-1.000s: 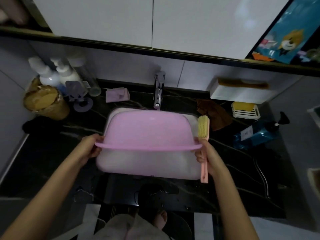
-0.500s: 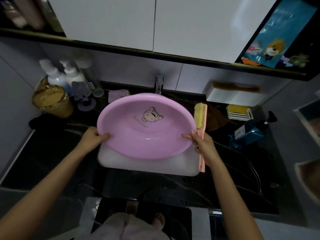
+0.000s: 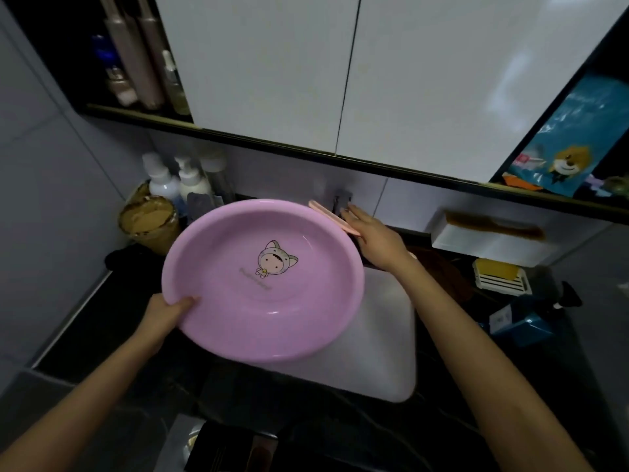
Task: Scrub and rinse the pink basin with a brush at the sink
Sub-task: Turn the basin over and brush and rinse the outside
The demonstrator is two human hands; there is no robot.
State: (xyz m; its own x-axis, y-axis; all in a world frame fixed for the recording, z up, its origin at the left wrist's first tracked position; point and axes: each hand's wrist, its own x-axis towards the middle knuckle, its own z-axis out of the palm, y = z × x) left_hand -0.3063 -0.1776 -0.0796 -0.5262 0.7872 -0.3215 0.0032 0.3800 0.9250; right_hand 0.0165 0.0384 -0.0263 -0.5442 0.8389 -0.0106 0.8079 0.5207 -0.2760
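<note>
The pink basin (image 3: 238, 301) is tilted up toward me over the left part of the white sink (image 3: 384, 338), its inside with a cartoon cat figure facing the camera. My left hand (image 3: 166, 315) grips its lower left rim, thumb inside. My right hand (image 3: 374, 236) is off the basin, stretched toward the tap (image 3: 342, 202) at the back wall. It holds the pink brush (image 3: 332, 218), whose handle pokes out to the left behind the basin's top rim. The bristles are hidden.
White pump bottles (image 3: 177, 180) and a brown lidded jar (image 3: 149, 223) stand at the back left of the black counter. To the right are a white tissue box (image 3: 486, 238), a yellow soap in a white dish (image 3: 500, 275), a brown cloth (image 3: 442, 270) and a blue bottle (image 3: 524, 321).
The basin turned from rim-down to facing me and shifted left. My right hand let go of its rim and reached back to the tap with the brush. The view tilted upward.
</note>
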